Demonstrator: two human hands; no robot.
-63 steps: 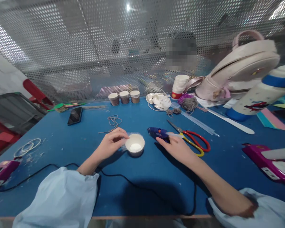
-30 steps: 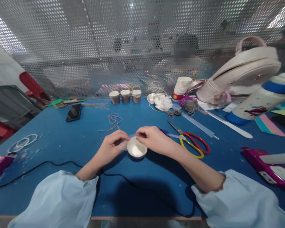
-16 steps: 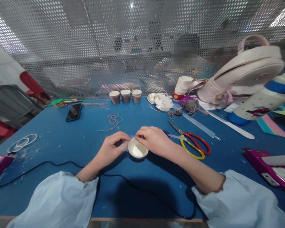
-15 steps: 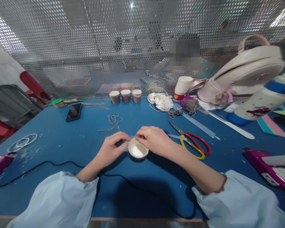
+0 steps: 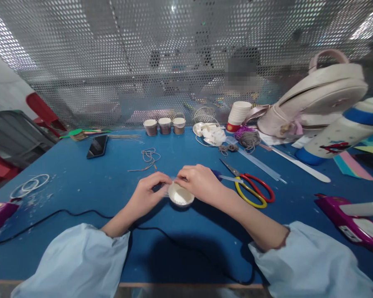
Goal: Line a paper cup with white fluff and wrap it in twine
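A small white paper cup (image 5: 180,196) stands at the middle of the table, its open mouth toward me. At its left side, my left hand (image 5: 149,191) is closed, index finger and thumb against the rim. A clear, strip-like thing shows by the thumb, too blurred to name surely. From the right, my right hand (image 5: 202,182) is closed with its fingertips pinching the cup's far rim. What lies under those fingertips is hidden. Just right of that hand lie a blue-handled tool (image 5: 217,174), mostly covered, and scissors (image 5: 251,191) with red and yellow handles.
Several wrapped cups (image 5: 165,126) line the back beside white scraps (image 5: 214,134), stacked paper cups (image 5: 240,116) and grey yarn (image 5: 249,140). A phone (image 5: 97,146) and cord (image 5: 149,156) lie left. A black cable (image 5: 164,234) crosses in front. Purple devices (image 5: 354,223) flank both sides; a bottle (image 5: 338,136) stands right.
The view has shifted very slightly. Both hands stay on the cup, with only a tiny movement of the fingers at its rim.
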